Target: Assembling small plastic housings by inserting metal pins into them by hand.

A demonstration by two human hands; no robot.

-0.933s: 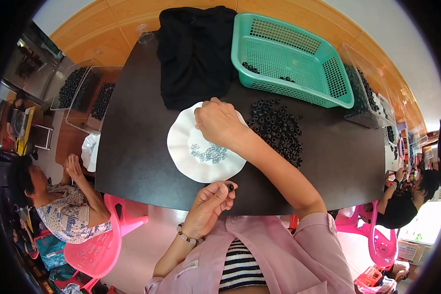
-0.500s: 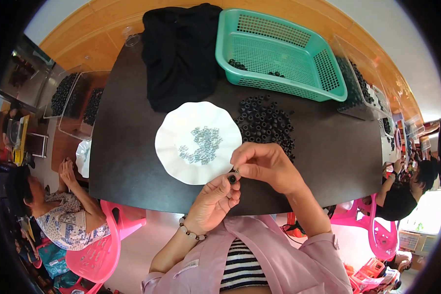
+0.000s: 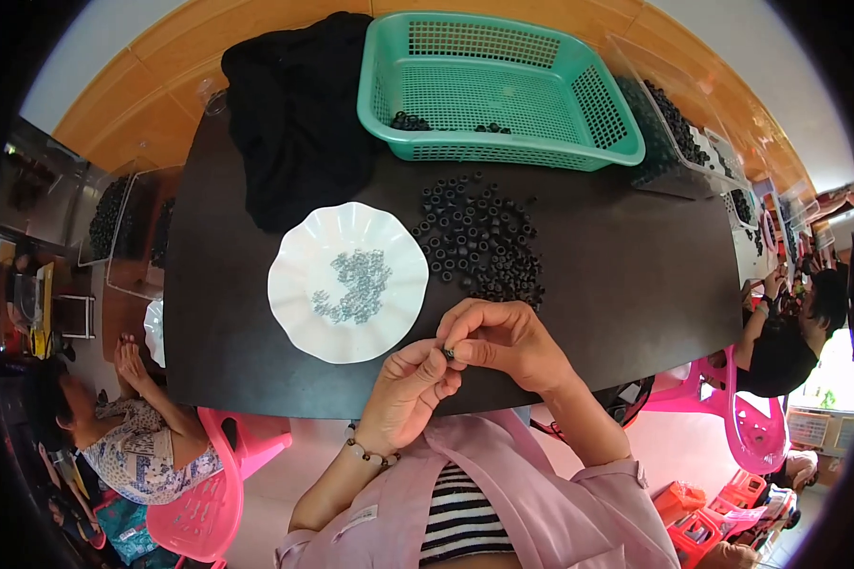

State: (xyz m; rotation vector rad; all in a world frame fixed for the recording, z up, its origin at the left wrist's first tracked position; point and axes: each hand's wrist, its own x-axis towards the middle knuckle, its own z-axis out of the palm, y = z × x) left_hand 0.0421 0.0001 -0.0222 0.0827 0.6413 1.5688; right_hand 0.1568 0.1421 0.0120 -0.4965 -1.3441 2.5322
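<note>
My left hand (image 3: pixel 410 391) is closed, pinching a small black ring-shaped part (image 3: pixel 448 355) between thumb and fingertips above the table's near edge. Against that part press the thumb and forefinger of my right hand (image 3: pixel 510 347), also closed in a pinch. A tiny pale glint shows between the fingertips, too small to name. Left of my hands lies a white scalloped plate (image 3: pixel 299 318) with a patch of small shiny, clear-grey pieces (image 3: pixel 361 284) in its middle. Beyond my right hand spreads a heap of black ring-shaped parts (image 3: pixel 484 237), many showing open holes.
A green perforated basket (image 3: pixel 503 156) with a few black parts stands at the back. Beside it are a black cloth (image 3: pixel 299 133) and a clear bin (image 3: pixel 678 180) of black parts. Other people sit at left (image 3: pixel 152 450) and right (image 3: pixel 792 341), near pink chairs (image 3: pixel 194 512).
The view has shifted, so the plate and heap appear farther left. My right fingertips have closed in on the black part, which now shows less between both hands.
</note>
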